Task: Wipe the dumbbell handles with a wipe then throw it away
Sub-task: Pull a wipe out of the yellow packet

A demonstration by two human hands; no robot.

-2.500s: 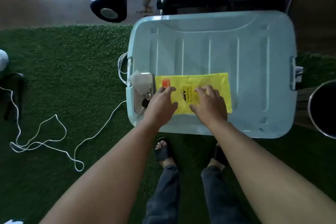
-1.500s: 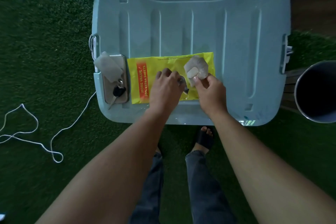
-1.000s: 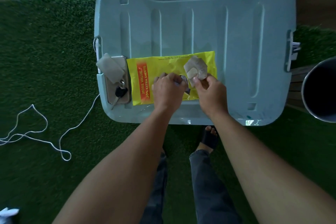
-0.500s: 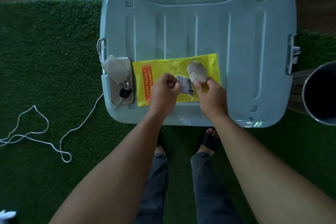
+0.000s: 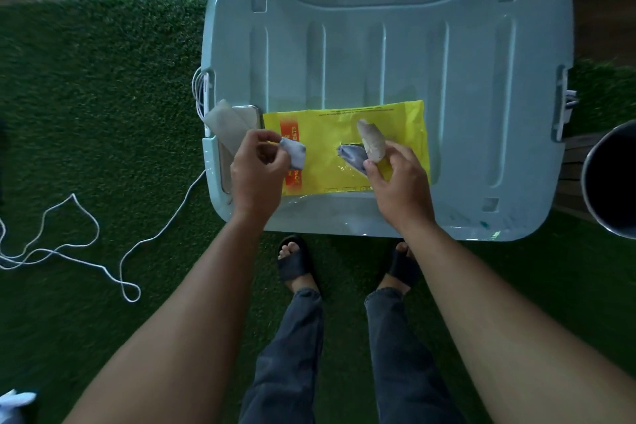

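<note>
Left hand (image 5: 256, 172): the thumb and the curled fingers pinch a grey wipe (image 5: 294, 154). I see the wipe held just above the left end of the yellow wipe pack (image 5: 323, 134), clear of the pack's opening.

Right hand (image 5: 401, 182): the thumb and forefinger pinch the lower end of the pack's pale resealable flap (image 5: 371, 143). The flap is peeled back and stands up from the opening. The remaining fingers are loosely curled over the right part of the pack.

Pack opening: a second grey wipe (image 5: 351, 157) protrudes from it, just left of the flap and touching the right thumb.

Pack position: it lies flat on the pale blue storage-bin lid (image 5: 378, 45), near the front edge and left of centre.

Front-left corner of the lid: a phone (image 5: 253, 112) lies there with a pale folded item (image 5: 225, 126) across it. The left hand covers part of both.

Surroundings: the bin stands on green artificial turf (image 5: 103, 79). A white cord (image 5: 86, 244) trails from the lid's left edge across the turf. A metal container (image 5: 612, 175) stands beside the right edge of the bin.
</note>
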